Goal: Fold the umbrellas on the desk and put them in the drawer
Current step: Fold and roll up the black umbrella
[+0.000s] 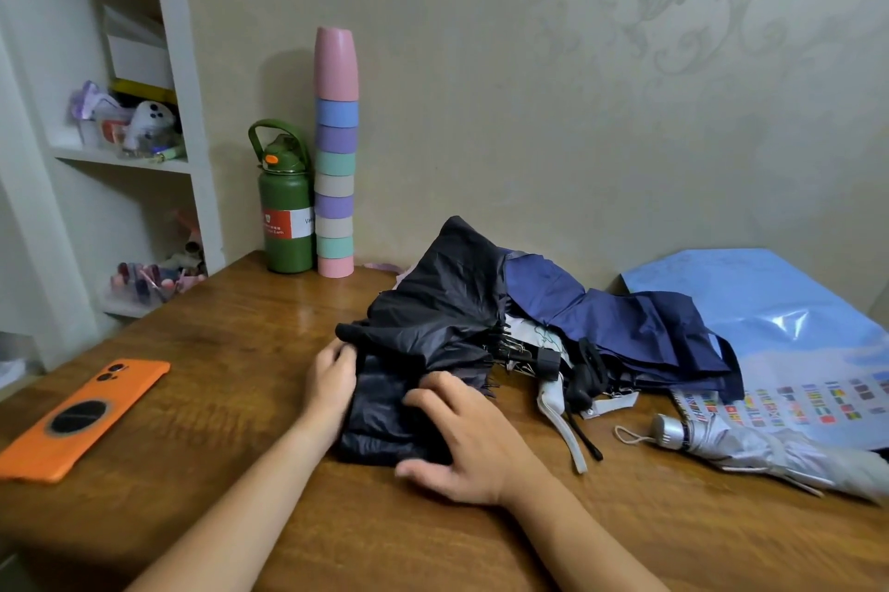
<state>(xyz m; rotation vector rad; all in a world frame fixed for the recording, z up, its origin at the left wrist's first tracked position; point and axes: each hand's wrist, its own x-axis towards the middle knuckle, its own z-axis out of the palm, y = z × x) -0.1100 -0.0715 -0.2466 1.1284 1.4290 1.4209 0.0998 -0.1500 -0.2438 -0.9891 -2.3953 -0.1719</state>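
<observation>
Black umbrella lies mid-surface. My left hand pinches its canopy edge; my right hand presses flat, grip open. Advice: smooth each pleat before rolling tight.

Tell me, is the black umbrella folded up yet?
Partly. Both hands, left and right, press its near end flat, but the black umbrella canopy behind still lies loose and bunched.

The green bottle carries a red and white label; only the word "Earth" can be read on it, the rest being too small.
</observation>
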